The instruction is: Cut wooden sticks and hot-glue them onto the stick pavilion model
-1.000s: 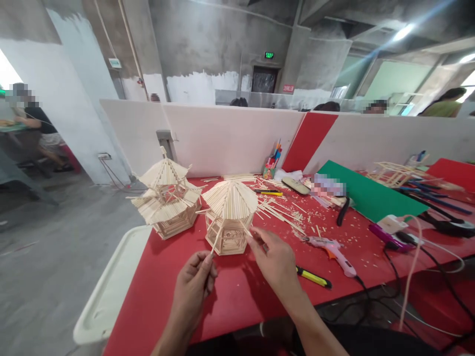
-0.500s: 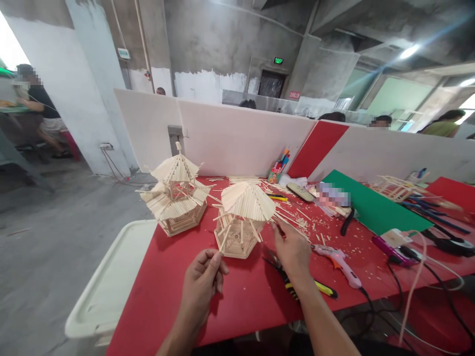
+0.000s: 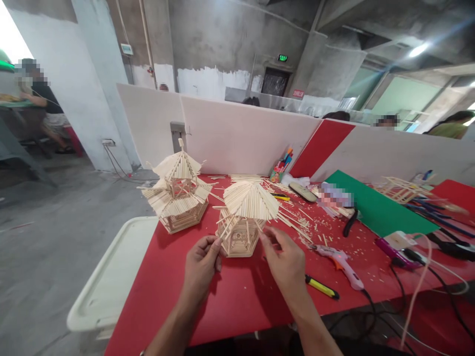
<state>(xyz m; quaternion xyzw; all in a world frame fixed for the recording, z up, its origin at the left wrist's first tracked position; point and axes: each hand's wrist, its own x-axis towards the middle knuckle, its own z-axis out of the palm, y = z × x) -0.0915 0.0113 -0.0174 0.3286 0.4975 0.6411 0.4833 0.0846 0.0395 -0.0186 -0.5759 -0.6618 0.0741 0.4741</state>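
Note:
A small six-sided pavilion model [image 3: 251,201] of pale wooden sticks stands upright on the red tabletop [image 3: 230,301], its slatted roof above an open railed base. My left hand [image 3: 203,256] is closed, thumb and finger pinching at the model's left lower side. At the right lower side, my right hand [image 3: 285,257] has thumb and fingertips closed on a corner stick below the roof. Whether either fingertip holds a separate small stick cannot be made out. To the left stands a two-tiered pavilion model [image 3: 178,195] of the same sticks.
On the right lie a pink glue gun [image 3: 343,264], a yellow utility knife [image 3: 322,287], a purple power strip [image 3: 395,251] with cables, and a green board [image 3: 378,202]. Loose sticks [image 3: 293,222] and scraps litter the back. A pen cup [image 3: 279,170] stands by the white partition [image 3: 237,133].
My right hand has moved left and down to the model's right corner, and the pliers beneath it are now hidden. My left hand has risen slightly against the model. The view has shifted slightly.

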